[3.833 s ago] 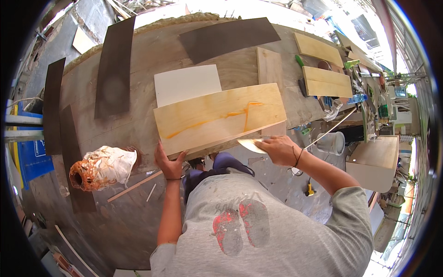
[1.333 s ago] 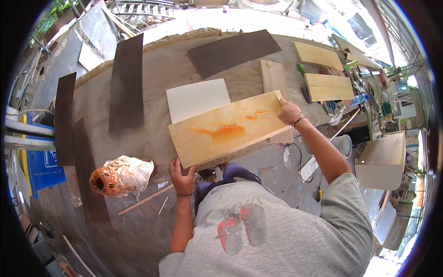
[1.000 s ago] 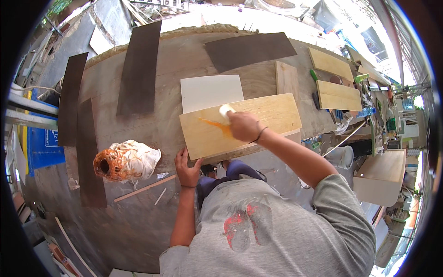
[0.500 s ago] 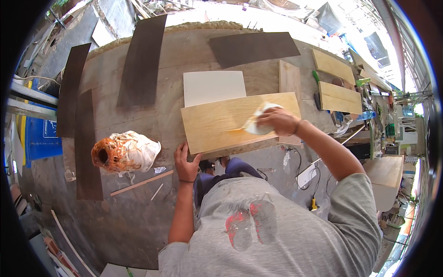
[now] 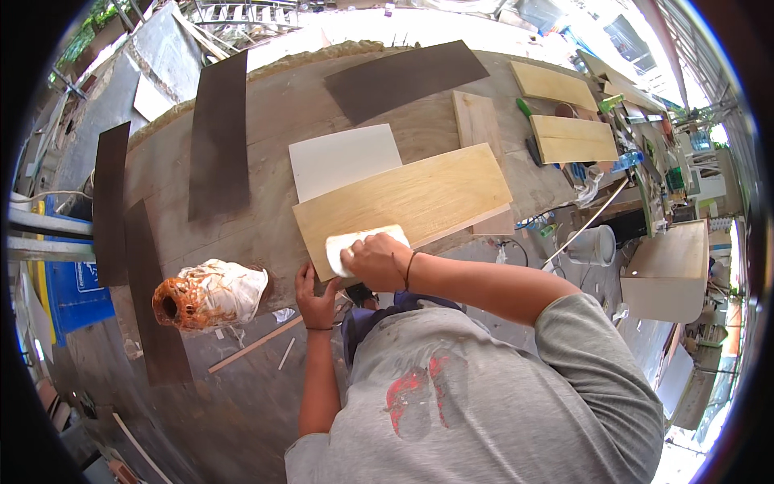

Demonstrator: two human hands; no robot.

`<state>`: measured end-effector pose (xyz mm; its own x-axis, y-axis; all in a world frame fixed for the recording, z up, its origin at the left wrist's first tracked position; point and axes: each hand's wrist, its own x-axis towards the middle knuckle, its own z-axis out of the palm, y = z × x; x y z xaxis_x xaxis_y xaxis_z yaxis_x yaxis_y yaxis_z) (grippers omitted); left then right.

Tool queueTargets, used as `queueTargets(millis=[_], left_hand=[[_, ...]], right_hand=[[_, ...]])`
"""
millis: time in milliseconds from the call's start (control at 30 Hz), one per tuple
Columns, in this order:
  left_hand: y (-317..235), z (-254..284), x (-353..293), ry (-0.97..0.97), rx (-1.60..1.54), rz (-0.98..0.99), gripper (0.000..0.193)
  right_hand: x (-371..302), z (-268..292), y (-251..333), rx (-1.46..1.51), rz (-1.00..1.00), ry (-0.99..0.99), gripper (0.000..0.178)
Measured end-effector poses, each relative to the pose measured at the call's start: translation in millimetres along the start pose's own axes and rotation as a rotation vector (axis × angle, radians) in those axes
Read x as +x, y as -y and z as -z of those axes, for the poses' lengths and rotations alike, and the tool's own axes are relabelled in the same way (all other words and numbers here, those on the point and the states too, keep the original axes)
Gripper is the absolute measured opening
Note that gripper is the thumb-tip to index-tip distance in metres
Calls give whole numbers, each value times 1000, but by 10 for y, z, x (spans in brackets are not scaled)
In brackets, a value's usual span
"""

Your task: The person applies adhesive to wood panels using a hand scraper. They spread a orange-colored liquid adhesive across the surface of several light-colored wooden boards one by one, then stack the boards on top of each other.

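A long pale wooden board (image 5: 419, 189) lies at an angle on the work table. My right hand (image 5: 377, 262) is closed over a folded white cloth (image 5: 339, 252), pressed flat on the board's near left part. At that board's near left corner, my left hand (image 5: 316, 297) holds the edge, the thumb on one side of the corner and the fingers on the other. A white sheet (image 5: 343, 160) lies partly under the board's far side. To the left stands a container with an orange-brown stained rim (image 5: 171, 308), wrapped in white plastic or cloth (image 5: 234, 290).
Dark brown boards (image 5: 219, 137) lie along the table's left and far sides, one (image 5: 407, 81) at the far middle. Pale boards (image 5: 572, 139) lie at the right near a plastic bottle (image 5: 627, 161). A translucent bucket (image 5: 592, 244) stands beyond the table's right end.
My right hand has swept the white cloth leftward along the board to its near left end. The orange streak seen on the board is no longer visible. My left hand keeps to the corner.
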<state>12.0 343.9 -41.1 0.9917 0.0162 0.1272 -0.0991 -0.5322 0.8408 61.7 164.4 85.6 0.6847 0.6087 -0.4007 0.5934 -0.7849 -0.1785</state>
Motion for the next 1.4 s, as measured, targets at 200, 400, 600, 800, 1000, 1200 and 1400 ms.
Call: queueTargets(millis=[200, 400, 600, 800, 1000, 1200, 1400], left_hand=[[89, 84, -19, 38, -109, 36, 51], [21, 106, -10, 81, -109, -13, 50], [45, 168, -13, 104, -153, -29, 51], [116, 186, 30, 165, -258, -44, 52], [109, 169, 76, 168, -417, 87, 47], [29, 172, 114, 162, -295, 61, 44], [-78, 72, 116, 159, 16, -18, 40]], right_hand=[[-697, 13, -918, 24, 66, 17, 43], [-1148, -16, -1236, 249, -559, 82, 46], [-443, -100, -393, 202, -295, -61, 20], [-326, -24, 132, 183, -126, -14, 30], [-582, 508, 217, 459, -124, -46, 36], [-1097, 846, -219, 629, 215, -689, 49], [-1555, 780, -379, 796, 274, -1136, 44]])
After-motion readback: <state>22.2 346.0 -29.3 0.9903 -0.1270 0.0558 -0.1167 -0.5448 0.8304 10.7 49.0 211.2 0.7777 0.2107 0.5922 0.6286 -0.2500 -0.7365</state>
